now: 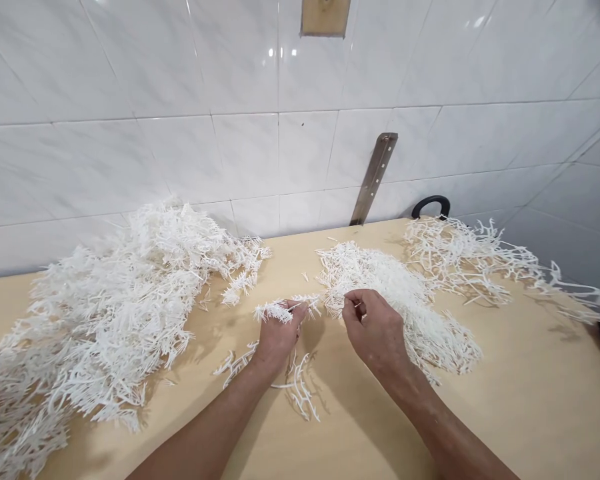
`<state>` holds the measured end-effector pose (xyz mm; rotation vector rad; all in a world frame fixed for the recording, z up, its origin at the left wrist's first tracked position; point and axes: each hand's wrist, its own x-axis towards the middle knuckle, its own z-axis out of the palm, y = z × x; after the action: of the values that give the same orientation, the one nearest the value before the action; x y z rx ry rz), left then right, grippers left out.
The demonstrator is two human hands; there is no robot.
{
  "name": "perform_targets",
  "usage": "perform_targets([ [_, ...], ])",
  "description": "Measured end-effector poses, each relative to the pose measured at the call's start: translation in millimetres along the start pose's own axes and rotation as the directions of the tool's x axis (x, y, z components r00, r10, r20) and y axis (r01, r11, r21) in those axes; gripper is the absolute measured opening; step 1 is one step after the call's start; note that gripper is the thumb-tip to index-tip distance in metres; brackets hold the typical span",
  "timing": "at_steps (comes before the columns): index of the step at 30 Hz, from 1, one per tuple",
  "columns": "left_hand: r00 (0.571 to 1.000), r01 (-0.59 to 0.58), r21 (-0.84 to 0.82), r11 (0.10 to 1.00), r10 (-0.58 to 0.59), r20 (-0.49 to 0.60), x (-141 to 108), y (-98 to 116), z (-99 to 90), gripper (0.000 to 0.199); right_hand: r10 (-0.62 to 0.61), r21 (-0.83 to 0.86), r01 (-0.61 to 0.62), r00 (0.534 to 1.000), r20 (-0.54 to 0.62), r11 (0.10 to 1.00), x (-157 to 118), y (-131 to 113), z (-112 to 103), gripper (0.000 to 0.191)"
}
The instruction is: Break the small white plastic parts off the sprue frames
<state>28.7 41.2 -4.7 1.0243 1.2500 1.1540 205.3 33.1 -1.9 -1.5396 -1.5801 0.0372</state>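
My left hand (277,340) is closed round a white plastic sprig (275,311) with needle-like tufts. Part of the sprig sticks out on both sides of my fingers. Bare white branched stems (303,387) show below and beside that hand, and I cannot tell whether they belong to the held sprig. To the right, my right hand (375,327) has thumb and forefinger pinched together at the edge of a pile of small white pieces (395,273). What the pinch holds, if anything, is too small to make out.
A large heap of white tufted sprigs (125,307) covers the left of the wooden table (330,433). Stripped white branches (460,260) lie at the far right. Behind them are a black curved handle (431,200) and a metal strip (375,177) against the tiled wall (245,153).
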Motion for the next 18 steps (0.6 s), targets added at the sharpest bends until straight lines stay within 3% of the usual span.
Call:
perform_targets([
  [5, 0.999, 0.035, -0.004, 0.999, -0.035, 0.014, 0.5, -0.1, 0.4, 0.033, 0.026, -0.082, -0.031, 0.998, -0.062, 0.996, 6.1, 14.2, -4.8, 0.006],
  [9, 0.999, 0.038, 0.002, 0.999, -0.038, 0.02, -1.4, 1.9, 0.3, 0.032, 0.014, -0.208, -0.055, 0.981, -0.194, 0.977, 20.9, 33.3, -23.5, 0.014],
  [11, 0.999, 0.032, 0.005, 0.999, -0.032, 0.016, -2.0, 2.1, 0.0, 0.033, 0.003, -0.182, -0.043, 0.977, -0.215, 0.982, 21.6, 30.5, -26.5, 0.017],
  [13, 1.0, 0.016, 0.021, 1.0, -0.017, 0.014, -1.9, 1.4, -0.2, 0.034, 0.02, -0.066, -0.031, 0.987, -0.16, 0.997, 15.9, 18.1, -22.1, 0.018],
  [16, 1.0, -0.025, 0.066, 0.998, 0.024, 0.005, -0.9, -0.2, -0.2, 0.036, 0.055, 0.139, -0.07, 0.993, 0.108, 0.988, 1.0, -7.2, -7.2, 0.022],
  [18, 0.999, -0.051, 0.097, 0.994, 0.05, 0.01, -0.2, -0.8, 0.0, 0.037, 0.03, 0.199, -0.069, 0.98, 0.196, 0.978, -7.3, -19.3, 2.2, 0.022],
])
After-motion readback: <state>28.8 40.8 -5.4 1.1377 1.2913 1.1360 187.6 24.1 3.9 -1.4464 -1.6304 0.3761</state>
